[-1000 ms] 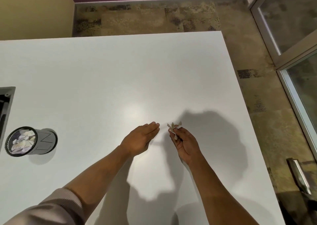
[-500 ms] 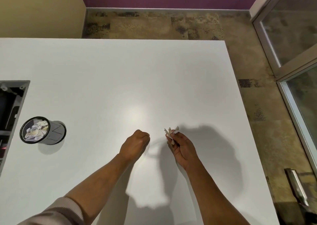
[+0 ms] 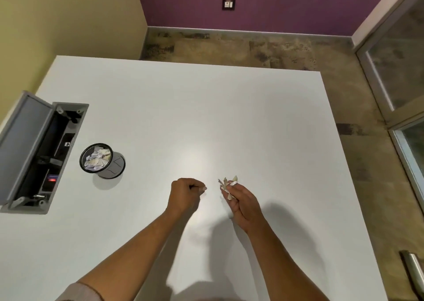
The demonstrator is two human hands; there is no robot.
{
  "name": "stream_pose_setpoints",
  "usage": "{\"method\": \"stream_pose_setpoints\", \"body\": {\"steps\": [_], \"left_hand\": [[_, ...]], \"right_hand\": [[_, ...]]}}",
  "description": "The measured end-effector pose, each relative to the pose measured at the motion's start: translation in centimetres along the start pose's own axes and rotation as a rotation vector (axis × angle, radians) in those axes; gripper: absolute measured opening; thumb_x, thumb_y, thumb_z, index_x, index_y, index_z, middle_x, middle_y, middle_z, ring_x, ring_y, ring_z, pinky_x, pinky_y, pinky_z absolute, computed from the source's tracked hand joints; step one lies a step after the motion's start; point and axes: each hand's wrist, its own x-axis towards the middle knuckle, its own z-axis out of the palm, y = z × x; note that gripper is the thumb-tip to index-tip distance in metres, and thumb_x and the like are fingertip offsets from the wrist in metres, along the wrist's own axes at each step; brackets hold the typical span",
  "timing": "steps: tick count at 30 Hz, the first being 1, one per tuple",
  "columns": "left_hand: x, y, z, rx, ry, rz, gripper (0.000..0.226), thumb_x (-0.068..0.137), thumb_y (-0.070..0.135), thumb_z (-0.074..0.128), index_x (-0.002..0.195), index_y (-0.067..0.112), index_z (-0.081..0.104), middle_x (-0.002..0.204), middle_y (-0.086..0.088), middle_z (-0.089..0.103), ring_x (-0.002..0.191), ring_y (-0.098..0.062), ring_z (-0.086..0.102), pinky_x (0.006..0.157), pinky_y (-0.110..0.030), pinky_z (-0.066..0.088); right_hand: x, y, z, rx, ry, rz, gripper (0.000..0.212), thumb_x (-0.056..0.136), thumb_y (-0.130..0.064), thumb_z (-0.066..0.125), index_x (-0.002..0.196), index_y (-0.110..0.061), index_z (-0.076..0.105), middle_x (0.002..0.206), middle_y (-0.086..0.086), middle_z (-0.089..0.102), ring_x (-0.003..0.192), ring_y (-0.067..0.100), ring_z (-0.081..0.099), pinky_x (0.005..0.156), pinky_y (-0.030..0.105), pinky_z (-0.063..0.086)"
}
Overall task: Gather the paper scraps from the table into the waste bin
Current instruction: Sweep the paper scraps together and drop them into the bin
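My right hand (image 3: 243, 203) pinches a small bunch of paper scraps (image 3: 227, 182) just above the white table (image 3: 206, 117); the scraps stick up past my fingertips. My left hand (image 3: 185, 194) is a short way to the left of it, fingers curled into a fist, and no scrap shows in it. The waste bin (image 3: 115, 167), a small round dark cup, stands on the table to the left of my hands. Crumpled white and tan paper (image 3: 96, 159) fills it. No loose scraps are visible on the tabletop.
An open grey cable box (image 3: 41, 153) with its lid raised is sunk into the table's left edge, just beyond the bin. The table's right edge drops to a tiled floor (image 3: 367, 174). A glass door (image 3: 399, 59) stands at the right.
My left hand has gone from flat and open to a curled fist. The view has swung left and up, so the bin and cable box now sit further in.
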Motion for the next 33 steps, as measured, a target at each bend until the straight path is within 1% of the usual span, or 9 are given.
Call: {"method": "stream_pose_setpoints", "body": {"steps": [4, 8, 13, 16, 21, 24, 26, 29, 33], "left_hand": [[-1.0, -0.6, -2.9, -0.109, 0.094, -0.067, 0.017, 0.082, -0.007, 0.066, 0.083, 0.006, 0.077, 0.073, 0.009, 0.071, 0.063, 0.009, 0.065, 0.056, -0.003, 0.044], [-1.4, -1.6, -6.3, -0.175, 0.176, -0.113, 0.019, 0.083, -0.002, 0.068, 0.084, 0.015, 0.078, 0.082, 0.005, 0.074, 0.074, 0.001, 0.066, 0.061, -0.007, 0.047], [-1.8, -2.4, -10.7, -0.241, 0.257, -0.093, 0.014, 0.081, 0.0, 0.072, 0.086, 0.012, 0.078, 0.083, 0.0, 0.074, 0.077, -0.007, 0.068, 0.075, -0.017, 0.052], [-1.7, -3.1, -13.4, -0.256, 0.316, -0.08, 0.014, 0.081, -0.001, 0.071, 0.088, 0.009, 0.077, 0.082, 0.001, 0.073, 0.073, -0.002, 0.065, 0.07, -0.007, 0.049], [-1.1, -4.3, -17.7, -0.281, 0.379, -0.084, 0.014, 0.082, 0.001, 0.072, 0.091, 0.009, 0.077, 0.081, 0.002, 0.072, 0.068, 0.008, 0.062, 0.061, 0.001, 0.043], [-0.6, -4.8, -20.1, -0.294, 0.43, -0.087, 0.015, 0.08, 0.002, 0.073, 0.088, 0.013, 0.078, 0.078, 0.006, 0.072, 0.064, 0.013, 0.062, 0.06, 0.001, 0.043], [-0.3, -5.1, -21.7, -0.31, 0.459, -0.093, 0.015, 0.079, 0.004, 0.075, 0.084, 0.018, 0.078, 0.075, 0.012, 0.071, 0.067, 0.01, 0.064, 0.06, -0.003, 0.046], [0.6, -5.4, -23.6, -0.299, 0.48, -0.093, 0.011, 0.079, 0.008, 0.076, 0.083, 0.019, 0.078, 0.075, 0.013, 0.071, 0.077, 0.0, 0.066, 0.072, -0.014, 0.05], [2.6, -5.7, -25.3, -0.268, 0.499, -0.096, 0.01, 0.08, 0.009, 0.075, 0.084, 0.018, 0.078, 0.079, 0.006, 0.072, 0.076, 0.001, 0.065, 0.069, -0.009, 0.046]], "right_hand": [[-1.0, 2.6, 1.6, 0.024, -0.046, 0.019, 0.015, 0.088, 0.008, 0.059, 0.102, 0.009, 0.065, 0.105, 0.017, 0.07, 0.098, 0.024, 0.069, 0.077, 0.025, 0.057], [-1.6, 5.1, 3.6, 0.004, -0.072, 0.035, 0.014, 0.085, 0.007, 0.063, 0.099, 0.008, 0.067, 0.106, 0.019, 0.07, 0.097, 0.024, 0.07, 0.076, 0.024, 0.056], [-2.1, 7.9, 6.4, 0.007, -0.143, 0.077, 0.012, 0.083, 0.003, 0.068, 0.094, 0.004, 0.07, 0.108, 0.02, 0.069, 0.099, 0.025, 0.069, 0.082, 0.026, 0.056], [-2.4, 9.4, 8.6, -0.038, -0.139, 0.09, 0.016, 0.082, 0.002, 0.07, 0.098, 0.003, 0.071, 0.11, 0.018, 0.07, 0.101, 0.025, 0.069, 0.089, 0.029, 0.056], [-2.7, 11.2, 13.0, -0.069, -0.111, 0.099, 0.016, 0.082, 0.006, 0.067, 0.098, 0.004, 0.069, 0.099, 0.015, 0.074, 0.084, 0.019, 0.073, 0.069, 0.02, 0.057], [-2.5, 12.0, 15.8, -0.088, -0.113, 0.099, 0.013, 0.082, 0.008, 0.066, 0.094, 0.002, 0.069, 0.091, 0.013, 0.075, 0.077, 0.017, 0.073, 0.069, 0.02, 0.058], [-2.1, 12.4, 17.6, -0.103, -0.119, 0.092, 0.012, 0.082, 0.008, 0.066, 0.091, 0.002, 0.07, 0.089, 0.013, 0.075, 0.076, 0.017, 0.073, 0.071, 0.021, 0.059], [-1.4, 13.1, 20.3, -0.135, -0.113, 0.063, 0.011, 0.082, 0.009, 0.067, 0.091, 0.003, 0.07, 0.089, 0.013, 0.075, 0.074, 0.017, 0.073, 0.066, 0.02, 0.057], [-0.7, 13.5, 23.8, -0.25, -0.097, -0.005, 0.011, 0.082, 0.008, 0.068, 0.091, 0.002, 0.069, 0.085, 0.013, 0.073, 0.068, 0.015, 0.072, 0.06, 0.02, 0.056]]}}
